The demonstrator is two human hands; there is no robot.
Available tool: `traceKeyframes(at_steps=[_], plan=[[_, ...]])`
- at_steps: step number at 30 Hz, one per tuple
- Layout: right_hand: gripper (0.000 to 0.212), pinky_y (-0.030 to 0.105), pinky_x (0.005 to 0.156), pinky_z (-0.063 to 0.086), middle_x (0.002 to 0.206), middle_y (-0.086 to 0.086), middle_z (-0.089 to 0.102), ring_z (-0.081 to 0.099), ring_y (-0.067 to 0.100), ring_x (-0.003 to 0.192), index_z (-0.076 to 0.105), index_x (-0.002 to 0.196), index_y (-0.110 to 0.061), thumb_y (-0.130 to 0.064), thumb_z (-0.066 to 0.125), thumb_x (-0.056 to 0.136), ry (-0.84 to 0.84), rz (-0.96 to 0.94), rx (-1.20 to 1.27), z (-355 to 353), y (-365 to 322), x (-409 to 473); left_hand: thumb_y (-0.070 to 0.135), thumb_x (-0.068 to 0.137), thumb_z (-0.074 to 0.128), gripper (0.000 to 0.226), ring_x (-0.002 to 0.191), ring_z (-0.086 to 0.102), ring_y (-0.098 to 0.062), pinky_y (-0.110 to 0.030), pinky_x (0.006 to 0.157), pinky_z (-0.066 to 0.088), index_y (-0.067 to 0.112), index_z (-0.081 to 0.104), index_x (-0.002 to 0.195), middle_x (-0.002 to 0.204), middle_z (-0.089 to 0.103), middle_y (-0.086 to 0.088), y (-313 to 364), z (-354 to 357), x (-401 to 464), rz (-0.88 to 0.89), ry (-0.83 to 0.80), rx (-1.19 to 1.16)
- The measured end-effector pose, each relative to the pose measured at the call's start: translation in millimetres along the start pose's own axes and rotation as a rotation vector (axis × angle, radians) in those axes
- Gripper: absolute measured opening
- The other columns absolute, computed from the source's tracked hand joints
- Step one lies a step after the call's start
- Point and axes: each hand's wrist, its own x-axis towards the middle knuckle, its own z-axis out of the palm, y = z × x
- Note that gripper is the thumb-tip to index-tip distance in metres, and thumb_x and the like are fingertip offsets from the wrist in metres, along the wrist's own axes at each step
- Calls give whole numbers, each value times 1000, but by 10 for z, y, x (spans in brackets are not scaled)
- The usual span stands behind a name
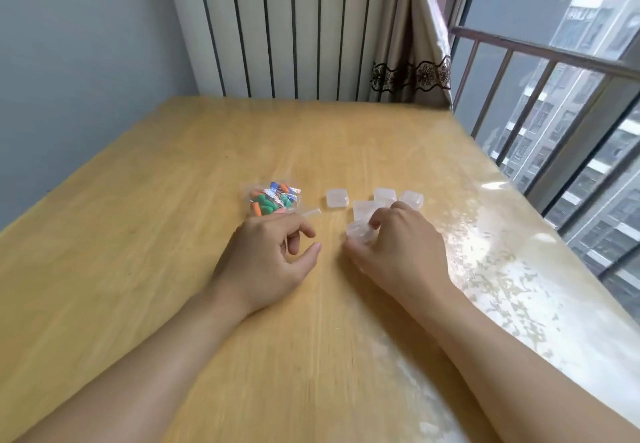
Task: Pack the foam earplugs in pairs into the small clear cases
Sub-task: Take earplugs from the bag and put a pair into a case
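Observation:
A clear plastic bag (273, 198) of orange, green and blue foam earplugs lies on the wooden table (173, 200), just beyond my left hand (273, 259). That hand rests on the table with its fingers loosely curled, holding nothing. My right hand (394, 245) grips one small clear case (358, 230) between thumb and fingers. Several other small clear cases sit behind it: one alone (336, 197), one (367, 208) partly hidden by my fingers, and two more (384, 196) (411, 198) at the back.
The table stands against a grey wall on the left and a white radiator (294, 27) at the back. A curtain (412, 61) and a railed window (554, 113) run along the right edge. A glossy clear cover lies over the tabletop.

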Motion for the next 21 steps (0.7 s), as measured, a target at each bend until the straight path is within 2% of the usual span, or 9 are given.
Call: traceKeyframes(at_steps=[3, 5, 7, 9, 12, 14, 16, 19, 21], plan=[[31, 30, 61, 42, 79, -3, 60, 57, 16, 73, 67, 86, -14, -44, 66, 79, 35, -21, 123, -74, -46, 13, 27, 75, 75, 12, 45, 48, -14, -15, 53, 40, 20, 74, 85, 60, 56, 6, 85, 68, 42, -77, 62, -106], [23, 25, 58, 37, 68, 3, 59, 50, 11, 61, 70, 82, -11, -34, 71, 80, 37, -23, 463, -142, -74, 34, 25, 74, 75, 23, 48, 56, -15, -16, 53, 46, 20, 76, 97, 67, 64, 4, 181, 83, 44, -229, 108, -331], [22, 31, 60, 38, 65, 9, 54, 45, 13, 60, 72, 83, -2, -24, 71, 86, -138, 20, 864, -217, -115, 27, 21, 74, 75, 36, 61, 67, -16, -23, 52, 51, 23, 74, 109, 83, 70, 0, 254, 84, 39, -355, 57, -615], [13, 34, 60, 43, 63, 2, 58, 48, 15, 58, 75, 85, -5, -14, 68, 90, -300, 66, 1069, -216, -130, -1, 14, 74, 77, 43, 71, 73, -18, -30, 53, 56, 25, 71, 116, 98, 69, -3, 285, 85, 24, -352, -18, -723], [11, 33, 63, 48, 64, -1, 63, 54, 16, 59, 78, 90, -6, -5, 66, 90, -366, 59, 1106, -163, -111, -6, 7, 77, 83, 46, 77, 77, -20, -40, 61, 63, 26, 71, 118, 104, 70, -5, 272, 83, 35, -316, -37, -617], [12, 30, 63, 49, 64, -1, 62, 55, 16, 60, 78, 90, -8, -7, 67, 90, -387, 56, 1081, -143, -80, 4, 9, 75, 85, 44, 76, 77, -15, -33, 62, 62, 26, 74, 114, 101, 73, -3, 253, 70, 41, -308, -44, -529], [12, 29, 63, 48, 63, 1, 62, 56, 16, 58, 78, 85, -11, -13, 68, 91, -420, 69, 1035, -122, -62, 11, 10, 76, 86, 37, 71, 76, -14, -28, 60, 58, 27, 77, 107, 95, 74, -3, 238, 44, 46, -304, -75, -501], [17, 29, 64, 48, 64, 5, 63, 58, 17, 55, 78, 84, -12, -24, 69, 92, -436, 69, 977, -95, -67, -10, 6, 78, 83, 32, 58, 72, -12, -38, 57, 57, 31, 78, 99, 89, 75, -4, 237, 2, 48, -328, -121, -525], [22, 27, 61, 48, 63, 4, 63, 59, 15, 53, 78, 86, -13, -31, 69, 93, -440, 69, 955, -89, -80, -17, 9, 77, 84, 31, 50, 66, -8, -31, 54, 55, 31, 76, 98, 85, 75, -5, 254, 1, 48, -351, -138, -519]])
